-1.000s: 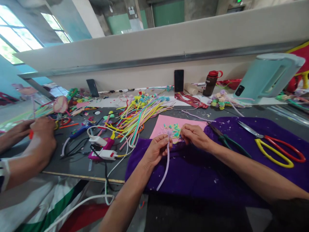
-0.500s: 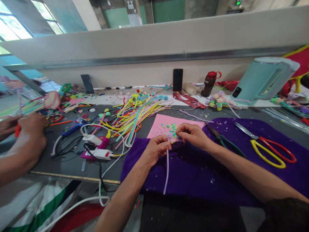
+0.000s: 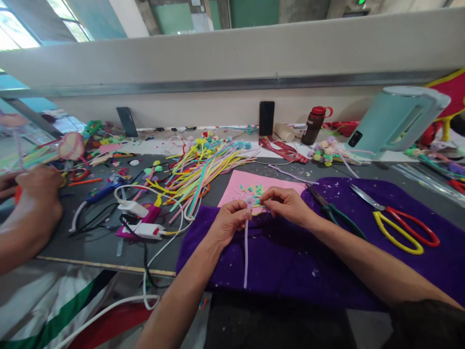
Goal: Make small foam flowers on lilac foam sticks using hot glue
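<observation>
Left hand point(image 3: 228, 222) pinched shut around the top of a lilac pipe cleaner point(image 3: 246, 252), stem hanging down over the purple cloth point(image 3: 290, 261) on the counter point(image 3: 101, 242). Right hand point(image 3: 286, 206) closed in a fingertip pinch at its fuzzy tip, just above the pink sheet point(image 3: 236, 186). Pliers point(image 3: 332, 211) and scissors point(image 3: 395, 223) lying to the right.

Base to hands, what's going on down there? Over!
Left hand pinching the pale purple stem upright near its top. Right hand fingers at the stem's fuzzy tip. Pliers and scissors lie to the right, apart from both hands.
</observation>
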### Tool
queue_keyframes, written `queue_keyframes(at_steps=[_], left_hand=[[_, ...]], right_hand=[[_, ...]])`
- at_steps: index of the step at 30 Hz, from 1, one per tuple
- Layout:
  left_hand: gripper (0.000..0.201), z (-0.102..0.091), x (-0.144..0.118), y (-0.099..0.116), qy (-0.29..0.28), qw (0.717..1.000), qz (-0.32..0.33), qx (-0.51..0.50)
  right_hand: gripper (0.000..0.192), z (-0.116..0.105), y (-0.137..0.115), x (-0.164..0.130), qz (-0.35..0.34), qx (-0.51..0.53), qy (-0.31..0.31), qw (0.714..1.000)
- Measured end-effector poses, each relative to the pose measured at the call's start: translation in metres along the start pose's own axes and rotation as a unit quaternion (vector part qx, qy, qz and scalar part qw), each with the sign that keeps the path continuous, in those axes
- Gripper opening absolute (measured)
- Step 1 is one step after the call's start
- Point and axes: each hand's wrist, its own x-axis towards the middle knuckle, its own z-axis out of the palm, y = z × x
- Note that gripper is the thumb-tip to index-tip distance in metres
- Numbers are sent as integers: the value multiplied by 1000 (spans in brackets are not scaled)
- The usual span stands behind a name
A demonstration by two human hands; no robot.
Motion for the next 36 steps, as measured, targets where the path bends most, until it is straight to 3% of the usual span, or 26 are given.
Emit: queue_keyframes(at_steps=[12, 18, 25, 31, 36], left_hand=[[23, 5, 14, 2, 6, 1000, 23, 12], [23, 6, 12, 1, 3, 1000, 20, 22], [22, 8, 2, -1, -16, 999, 27, 25], [19, 13, -6, -3, -26, 995, 65, 66], [17, 18, -9, -4, -40, 992, 76, 98]], right_hand=[[20, -21, -9, 5, 21, 21, 75, 997], [13, -18, -9, 3, -30, -13, 72, 997], [12, -16, -6, -9, -1, -21, 78, 997], [21, -10, -6, -22, -20, -22, 59, 998], [14, -9, 4, -26, 2, -12, 63, 998]])
